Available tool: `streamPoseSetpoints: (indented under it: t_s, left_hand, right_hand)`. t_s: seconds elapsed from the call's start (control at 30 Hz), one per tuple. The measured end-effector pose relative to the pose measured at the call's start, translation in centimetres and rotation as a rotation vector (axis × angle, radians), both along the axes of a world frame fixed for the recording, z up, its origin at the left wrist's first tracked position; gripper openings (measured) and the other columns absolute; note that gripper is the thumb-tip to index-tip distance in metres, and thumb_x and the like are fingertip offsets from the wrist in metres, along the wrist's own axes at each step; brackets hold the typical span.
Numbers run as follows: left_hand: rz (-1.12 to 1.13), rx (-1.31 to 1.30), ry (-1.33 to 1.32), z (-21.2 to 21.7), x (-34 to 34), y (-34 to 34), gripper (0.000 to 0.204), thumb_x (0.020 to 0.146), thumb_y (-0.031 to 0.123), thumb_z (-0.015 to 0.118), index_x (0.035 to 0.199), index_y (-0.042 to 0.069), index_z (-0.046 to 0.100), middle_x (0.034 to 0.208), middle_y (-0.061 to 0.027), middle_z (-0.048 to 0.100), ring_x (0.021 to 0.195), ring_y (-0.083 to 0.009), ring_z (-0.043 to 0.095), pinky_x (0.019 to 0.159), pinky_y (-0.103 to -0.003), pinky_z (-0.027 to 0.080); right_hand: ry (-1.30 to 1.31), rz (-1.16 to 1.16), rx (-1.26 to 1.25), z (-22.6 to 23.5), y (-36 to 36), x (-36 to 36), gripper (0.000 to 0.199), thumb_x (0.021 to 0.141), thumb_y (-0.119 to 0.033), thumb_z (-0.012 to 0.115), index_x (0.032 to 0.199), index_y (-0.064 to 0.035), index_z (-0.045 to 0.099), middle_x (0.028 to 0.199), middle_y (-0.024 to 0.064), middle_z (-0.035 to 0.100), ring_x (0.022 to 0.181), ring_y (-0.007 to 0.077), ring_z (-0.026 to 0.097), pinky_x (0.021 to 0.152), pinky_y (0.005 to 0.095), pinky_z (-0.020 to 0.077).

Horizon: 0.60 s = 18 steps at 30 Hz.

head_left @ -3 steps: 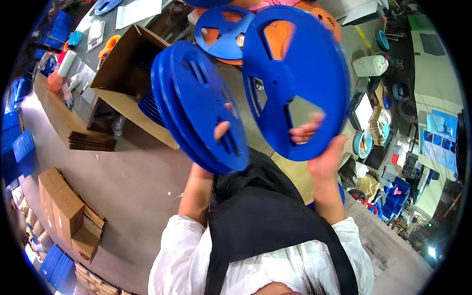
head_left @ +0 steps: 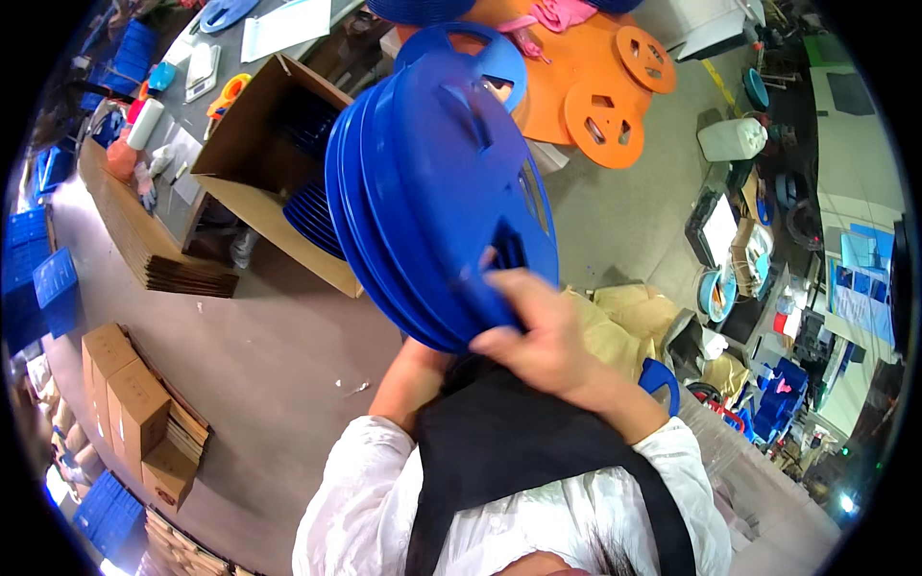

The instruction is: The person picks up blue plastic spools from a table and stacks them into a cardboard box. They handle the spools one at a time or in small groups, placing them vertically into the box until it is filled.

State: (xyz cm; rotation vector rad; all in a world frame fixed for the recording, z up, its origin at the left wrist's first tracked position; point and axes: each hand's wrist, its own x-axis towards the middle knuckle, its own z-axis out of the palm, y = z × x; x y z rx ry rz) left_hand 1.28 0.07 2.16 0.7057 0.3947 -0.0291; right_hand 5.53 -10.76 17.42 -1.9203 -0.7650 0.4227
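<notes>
Right now a stack of blue plastic reels point(head_left: 432, 192) stands on edge in front of the person's chest, tilted a little to the left. The right hand point(head_left: 543, 336) has its grip on the lower right rim of the stack, fingers curled over the front reel's face beside one of its cut-out windows, so the reels rise above and to the left of that hand. The left hand is hidden behind the bottom of the stack; only its forearm point(head_left: 408, 384) shows running up to the reels, and whether that grip is clenched cannot be told.

Behind the stack an open cardboard box point(head_left: 259, 144) lies on its side on the floor, with more blue reels point(head_left: 312, 206) standing inside it. Farther back, orange reels point(head_left: 603, 123) lie flat on an orange tabletop point(head_left: 567, 58). At the left, closed small cartons point(head_left: 134, 403) are stacked on the floor.
</notes>
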Motion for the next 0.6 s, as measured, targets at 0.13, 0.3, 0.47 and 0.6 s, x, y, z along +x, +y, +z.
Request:
streamPoseSetpoints:
  t_s: [0.13, 0.3, 0.47, 0.6]
  left_hand:
    - [0.053, -0.277, -0.152, 2.1, 1.9, -2.0, 0.062, 0.086, 0.033, 0.064, 0.137, 0.005, 0.041, 0.132, -0.0145, 0.05, 0.123, -0.0259, 0.048, 0.105, -0.04, 0.038]
    - [-0.022, -0.772, -0.328, 0.8, 2.2, -3.5, 0.071, 0.086, 0.045, 0.061, 0.138, 0.003, 0.037, 0.131, -0.018, 0.049, 0.126, -0.0325, 0.045, 0.107, -0.052, 0.035]
    - [0.041, -0.718, -0.42, -1.1, 1.9, -2.7, 0.071, 0.084, 0.059, 0.059, 0.133, 0.009, 0.044, 0.119, -0.0114, 0.054, 0.119, -0.0307, 0.05, 0.108, -0.053, 0.033]
    - [-0.055, -0.738, -0.652, -3.0, 2.4, -1.3, 0.077, 0.081, 0.056, 0.067, 0.137, 0.011, 0.04, 0.12, -0.0129, 0.054, 0.119, -0.0309, 0.05, 0.11, -0.051, 0.033]
  right_hand:
    - [0.026, 0.046, -0.04, 0.0, 2.9, -1.8, 0.053, 0.077, -0.02, 0.076, 0.121, 0.0002, 0.055, 0.113, 0.0176, 0.062, 0.105, 0.0335, 0.061, 0.087, 0.0367, 0.0509]
    - [0.058, 0.283, 0.065, 0.0, 4.2, -2.5, 0.068, 0.082, -0.021, 0.071, 0.138, -0.001, 0.04, 0.138, 0.0224, 0.045, 0.131, 0.0345, 0.042, 0.107, 0.0436, 0.0353]
    - [-0.215, 0.01, 0.026, 0.9, -1.6, 2.2, 0.054, 0.083, -0.019, 0.07, 0.131, -0.0023, 0.052, 0.135, 0.0162, 0.052, 0.128, 0.0331, 0.048, 0.105, 0.0407, 0.0387]
    - [-0.042, -0.477, 0.242, -1.8, -6.8, 4.0, 0.044, 0.092, -0.014, 0.058, 0.131, 0.001, 0.048, 0.136, 0.0169, 0.05, 0.131, 0.0274, 0.044, 0.11, 0.0395, 0.0319]
